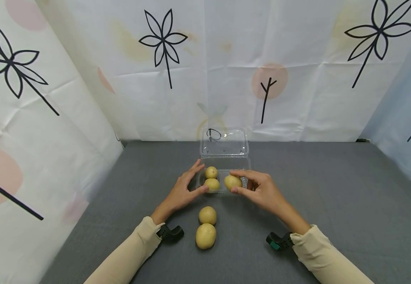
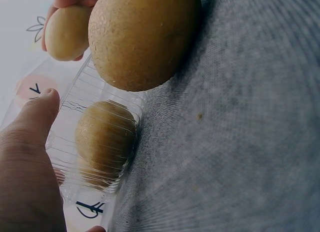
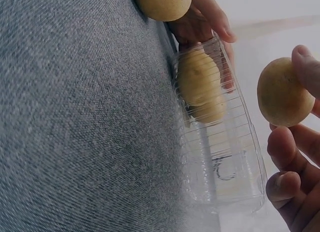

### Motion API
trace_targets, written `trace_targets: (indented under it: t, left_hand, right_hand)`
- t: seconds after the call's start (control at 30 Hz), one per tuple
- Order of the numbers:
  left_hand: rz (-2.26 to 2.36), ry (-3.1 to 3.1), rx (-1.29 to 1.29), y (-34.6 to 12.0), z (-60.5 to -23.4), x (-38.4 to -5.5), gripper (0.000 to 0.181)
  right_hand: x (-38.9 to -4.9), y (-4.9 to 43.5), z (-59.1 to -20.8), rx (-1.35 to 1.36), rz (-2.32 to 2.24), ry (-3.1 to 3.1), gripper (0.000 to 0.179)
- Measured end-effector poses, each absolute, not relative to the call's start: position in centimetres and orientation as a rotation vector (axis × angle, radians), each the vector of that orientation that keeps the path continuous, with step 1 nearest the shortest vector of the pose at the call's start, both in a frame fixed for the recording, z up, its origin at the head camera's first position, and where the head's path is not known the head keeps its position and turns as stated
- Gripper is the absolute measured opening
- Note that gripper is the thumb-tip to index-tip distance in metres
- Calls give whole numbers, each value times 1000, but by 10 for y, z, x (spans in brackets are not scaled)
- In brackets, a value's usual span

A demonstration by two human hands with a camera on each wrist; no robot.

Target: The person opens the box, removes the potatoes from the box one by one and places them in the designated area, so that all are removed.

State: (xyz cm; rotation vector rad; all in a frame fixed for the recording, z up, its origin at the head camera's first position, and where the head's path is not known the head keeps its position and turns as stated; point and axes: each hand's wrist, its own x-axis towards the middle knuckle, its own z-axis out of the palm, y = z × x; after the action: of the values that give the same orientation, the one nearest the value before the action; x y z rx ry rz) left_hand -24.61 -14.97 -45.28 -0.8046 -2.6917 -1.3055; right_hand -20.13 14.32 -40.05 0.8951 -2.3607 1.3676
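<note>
A clear plastic clamshell box (image 1: 223,192) stands with its lid (image 1: 224,142) raised at the back. Two potatoes, a rear one (image 1: 211,172) and a front one (image 1: 212,184), lie in its left half. My left hand (image 1: 185,191) spans the box's left end, fingers along the side and thumb (image 2: 37,111) straight at the front rim. Over the right half, my right hand (image 1: 265,191) pinches a potato (image 3: 283,93) between thumb and fingertips, above the rim in the right wrist view. Nearer me, a smaller potato (image 1: 207,215) and a larger one (image 1: 205,236) lie on the table in line.
Grey cloth covers the table (image 1: 315,189). A white patterned sheet (image 1: 226,51) hangs behind it, close to the raised lid, and others hang at both sides. Dark wrist bands (image 1: 171,233) sit at both sleeves.
</note>
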Motion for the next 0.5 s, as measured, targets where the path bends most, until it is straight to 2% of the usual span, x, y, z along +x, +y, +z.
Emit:
trace_targets:
  t: [0.5]
  left_hand:
    - [-1313, -2688, -804, -150, -451, -246, 73]
  right_hand:
    - [-199, 140, -401, 1073, 1406, -2333, 42]
